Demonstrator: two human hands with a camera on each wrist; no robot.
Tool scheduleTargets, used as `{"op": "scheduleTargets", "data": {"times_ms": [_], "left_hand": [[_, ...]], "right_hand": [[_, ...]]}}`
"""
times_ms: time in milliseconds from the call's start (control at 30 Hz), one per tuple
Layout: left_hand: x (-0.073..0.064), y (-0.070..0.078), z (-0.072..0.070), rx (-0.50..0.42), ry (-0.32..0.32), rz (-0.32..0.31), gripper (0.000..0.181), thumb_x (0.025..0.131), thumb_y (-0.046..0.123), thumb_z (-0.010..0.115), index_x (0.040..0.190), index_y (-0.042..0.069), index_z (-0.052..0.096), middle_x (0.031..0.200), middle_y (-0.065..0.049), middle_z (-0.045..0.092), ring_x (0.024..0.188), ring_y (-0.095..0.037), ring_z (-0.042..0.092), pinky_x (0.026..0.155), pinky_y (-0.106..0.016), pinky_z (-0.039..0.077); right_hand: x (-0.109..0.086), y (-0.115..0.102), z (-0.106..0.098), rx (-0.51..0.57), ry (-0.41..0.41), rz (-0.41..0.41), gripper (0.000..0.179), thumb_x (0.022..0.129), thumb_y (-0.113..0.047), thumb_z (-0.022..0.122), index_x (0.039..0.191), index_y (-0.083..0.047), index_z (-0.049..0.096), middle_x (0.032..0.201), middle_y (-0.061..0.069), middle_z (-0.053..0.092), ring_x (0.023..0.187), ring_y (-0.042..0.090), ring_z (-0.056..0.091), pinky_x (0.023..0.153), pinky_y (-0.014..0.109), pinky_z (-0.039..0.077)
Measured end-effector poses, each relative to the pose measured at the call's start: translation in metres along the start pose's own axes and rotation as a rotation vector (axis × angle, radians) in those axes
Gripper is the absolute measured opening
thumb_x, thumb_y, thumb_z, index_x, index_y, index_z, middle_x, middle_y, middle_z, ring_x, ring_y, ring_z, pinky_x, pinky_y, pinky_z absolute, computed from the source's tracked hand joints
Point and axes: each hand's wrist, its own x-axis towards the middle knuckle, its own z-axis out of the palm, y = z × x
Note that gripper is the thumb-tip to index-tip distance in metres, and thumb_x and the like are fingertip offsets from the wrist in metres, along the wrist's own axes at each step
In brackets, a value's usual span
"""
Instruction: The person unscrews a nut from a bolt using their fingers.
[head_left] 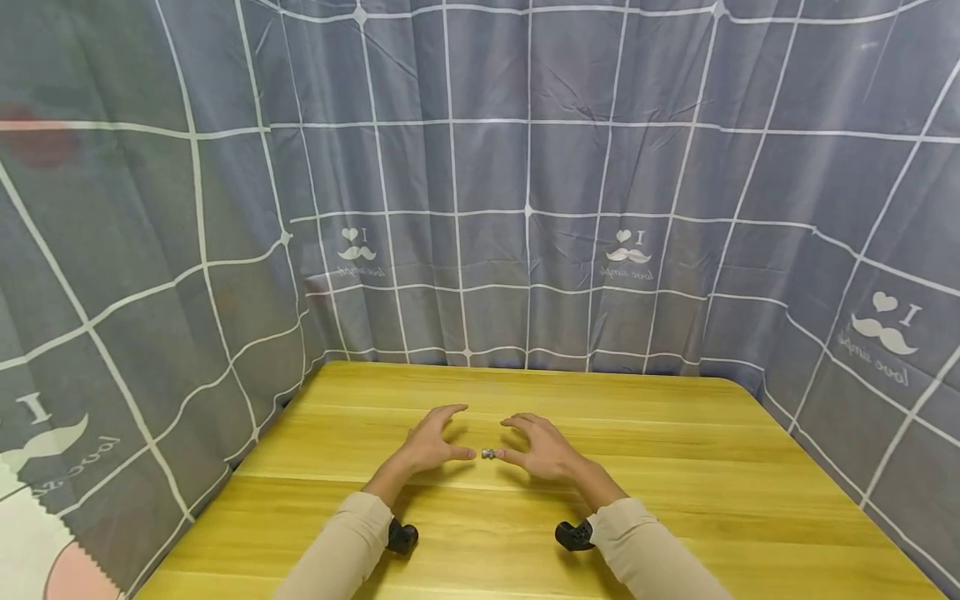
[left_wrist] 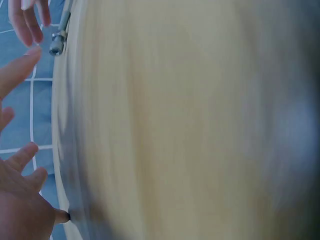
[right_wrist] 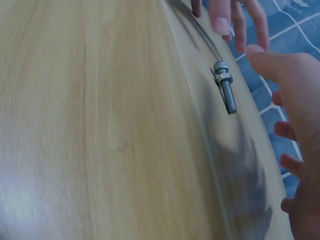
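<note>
A small metal bolt (head_left: 488,453) lies on the tabletop between the two hands. In the right wrist view the bolt (right_wrist: 229,97) shows a threaded shank, with a nut (right_wrist: 223,77) sitting near its head. To its left, my left hand (head_left: 431,439) hovers with spread fingers and holds nothing. My right hand (head_left: 546,448) is on the other side, fingers apart, its thumb tip very near the bolt; the right wrist view shows a gap between them. In the left wrist view the bolt (left_wrist: 58,44) is partly out of focus, beyond the left thumb (left_wrist: 20,70).
The yellow wood-grain table (head_left: 480,533) spreads under both forearms. A grey curtain with white grid lines (head_left: 487,175) hangs behind the table and on both sides. Black devices (head_left: 402,537) are strapped at the wrists, close above the table.
</note>
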Motion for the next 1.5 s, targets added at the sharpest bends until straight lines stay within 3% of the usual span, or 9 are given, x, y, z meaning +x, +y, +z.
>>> {"op": "scheduleTargets", "data": {"times_ms": [100,300,533,667,1133,1267,1333,1467,1500], "left_hand": [[0.001,0.003,0.004,0.001,-0.003,0.006,0.069,0.084,0.028,0.089,0.144,0.009,0.060,0.156,-0.024,0.041,0.138,-0.048,0.043,0.105,-0.084,0.015],[0.005,0.013,0.013,0.022,-0.019,-0.036,0.041,0.082,0.025,0.091,0.117,0.009,0.077,0.150,-0.026,0.047,0.139,-0.050,0.040,0.104,-0.086,0.006],[0.006,0.020,0.020,0.018,-0.008,-0.100,0.013,0.081,0.019,0.091,0.090,0.015,0.083,0.145,-0.022,0.053,0.140,-0.044,0.042,0.103,-0.086,-0.004],[0.008,0.022,0.023,0.025,0.003,-0.104,0.008,0.081,0.017,0.091,0.081,0.017,0.083,0.144,-0.022,0.054,0.139,-0.043,0.043,0.104,-0.085,-0.004],[0.010,0.026,0.023,0.030,0.059,-0.109,0.009,0.082,0.019,0.091,0.080,0.016,0.082,0.140,-0.020,0.054,0.135,-0.044,0.046,0.101,-0.088,0.003],[0.014,0.029,0.019,0.013,0.075,-0.091,0.007,0.084,0.018,0.089,0.084,0.014,0.083,0.140,-0.022,0.053,0.133,-0.045,0.047,0.104,-0.084,0.015],[0.016,0.033,0.015,-0.011,0.083,-0.067,0.007,0.084,0.014,0.089,0.085,0.010,0.083,0.139,-0.025,0.053,0.131,-0.047,0.047,0.106,-0.079,0.024],[0.018,0.043,0.007,-0.054,0.066,-0.005,0.007,0.084,0.008,0.087,0.085,0.005,0.081,0.134,-0.026,0.056,0.129,-0.048,0.049,0.107,-0.067,0.037],[0.018,0.045,0.005,-0.056,0.056,0.011,0.006,0.085,0.007,0.087,0.085,0.005,0.080,0.132,-0.025,0.059,0.128,-0.048,0.050,0.106,-0.065,0.039]], "right_hand": [[0.001,0.001,0.003,0.117,-0.006,0.013,0.060,0.100,-0.045,0.069,0.142,-0.002,0.060,0.151,0.025,0.048,0.139,0.047,0.042,0.109,0.067,0.035],[0.003,0.000,0.010,0.212,0.002,0.038,0.043,0.097,-0.032,0.076,0.126,-0.001,0.070,0.147,0.027,0.050,0.137,0.049,0.044,0.109,0.066,0.037],[0.004,0.000,0.020,0.209,0.035,0.080,0.005,0.094,-0.015,0.079,0.095,-0.013,0.075,0.139,0.023,0.057,0.133,0.051,0.048,0.106,0.067,0.039],[0.005,0.000,0.021,0.186,0.074,0.064,0.010,0.094,-0.010,0.078,0.086,-0.014,0.073,0.134,0.024,0.060,0.130,0.050,0.051,0.106,0.065,0.040],[0.006,-0.001,0.021,0.209,0.090,0.049,0.009,0.101,-0.009,0.068,0.093,-0.012,0.069,0.130,0.022,0.062,0.124,0.045,0.056,0.101,0.060,0.046],[0.006,-0.005,0.016,0.244,0.093,0.077,0.005,0.103,-0.011,0.065,0.099,-0.009,0.066,0.114,0.016,0.066,0.099,0.044,0.064,0.080,0.054,0.053],[0.006,-0.007,0.013,0.277,0.098,0.093,0.005,0.104,-0.013,0.065,0.101,-0.009,0.065,0.111,0.012,0.067,0.097,0.044,0.065,0.079,0.054,0.054],[0.006,-0.012,0.005,0.350,0.138,0.113,0.005,0.105,-0.013,0.064,0.101,-0.010,0.064,0.112,0.009,0.068,0.115,0.040,0.062,0.092,0.057,0.052],[0.006,-0.014,0.003,0.374,0.146,0.119,0.005,0.105,-0.013,0.064,0.101,-0.009,0.063,0.110,0.010,0.069,0.113,0.039,0.062,0.092,0.055,0.052]]}}
